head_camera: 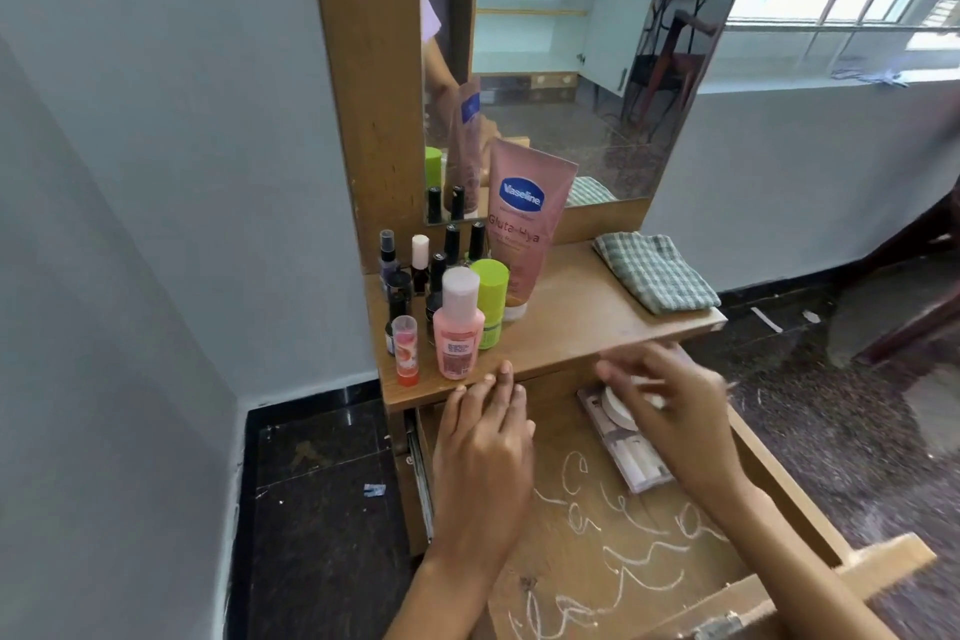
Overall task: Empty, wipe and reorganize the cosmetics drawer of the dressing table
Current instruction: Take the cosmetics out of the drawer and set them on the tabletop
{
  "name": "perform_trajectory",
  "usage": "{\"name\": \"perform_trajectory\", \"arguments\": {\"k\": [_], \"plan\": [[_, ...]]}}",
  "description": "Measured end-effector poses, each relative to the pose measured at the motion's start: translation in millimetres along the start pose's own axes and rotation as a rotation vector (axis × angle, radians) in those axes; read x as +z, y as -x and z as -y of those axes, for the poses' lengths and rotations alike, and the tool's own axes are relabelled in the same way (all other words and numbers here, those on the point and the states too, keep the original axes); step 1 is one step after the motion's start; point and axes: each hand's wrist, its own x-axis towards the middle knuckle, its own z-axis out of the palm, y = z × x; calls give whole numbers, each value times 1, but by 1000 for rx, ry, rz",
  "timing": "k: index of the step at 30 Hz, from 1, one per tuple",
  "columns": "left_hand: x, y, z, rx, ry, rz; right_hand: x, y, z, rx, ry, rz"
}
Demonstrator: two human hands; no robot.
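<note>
Emptying nears done: my drawer [613, 535] holds only a palette [631, 457] at its far right corner. My right hand [670, 411] grips a round compact [621, 405], left hand [485, 437] open (resting). Bottles [457, 322] crowd the tabletop's [571, 322] left edge; cloth [657, 270] unused, so wiping remains.

Brand on pink tube [524, 224]: "Vaseline", white letters on a blue oval badge near the top.
Line under the badge: "Gluta-Hya", in pale letters across the tube's middle.
Smaller print lower on the tube: too blurred to read.
Tube's mirror image [467, 140]: the blue badge shows, its lettering unreadable.
Label on pink bottle [458, 327]: a block of fine print, too small to read.
Label on green bottle [491, 307]: print not legible.
Drawer floor [597, 535]: white chalk scrawls in loops and wavy strokes, no word can be made out.
</note>
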Motion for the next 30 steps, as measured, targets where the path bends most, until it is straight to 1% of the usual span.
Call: {"name": "perform_trajectory", "arguments": {"k": [2, 4, 5, 6, 7, 8, 9, 10, 12, 13, 16, 18, 20, 22, 24, 27, 30], "plan": [[-1, -1, -1, -1, -3, 15, -12, 15, -15, 28, 256, 223], [-2, -1, -1, 5, -10, 22, -18, 20, -29, 124, 577, 529], [-2, -1, -1, 10, -12, 25, -20, 20, -34, 174, 697, 693], [-3, -1, -1, 14, -13, 25, -22, 18, -37, 197, 772, 814], [-4, -1, -1, 17, -16, 23, -23, 16, -38, 203, 811, 887], [-4, -1, -2, 17, -16, 24, -23, 15, -38, 193, 826, 915], [-5, -1, -1, 14, -17, 25, -23, 13, -37, 190, 822, 910], [-5, -1, -2, 13, -16, 28, -23, 11, -35, 207, 794, 861], [-5, -2, -2, 9, -15, 30, -18, 6, -38, 273, 727, 711], [-5, -2, -3, 6, -16, 29, -13, 2, -41, 312, 719, 663], [-5, -1, -3, 3, -19, 31, 5, -2, -49, 388, 752, 664], [-5, -1, -3, 1, -24, 34, 16, 0, -49, 394, 731, 622], [-5, -1, -3, -2, -28, 46, 19, 2, -44, 361, 726, 569], [-6, -1, -3, -3, -34, 50, 15, 4, -37, 311, 735, 563], [-6, -1, -3, 1, -32, 45, 6, 5, -25, 269, 690, 542], [-4, -1, -1, 7, -33, 48, -8, 0, 7, 133, 485, 401], [-2, 0, 1, 19, -28, 52, -8, -13, 26, 52, 280, 250]]}}
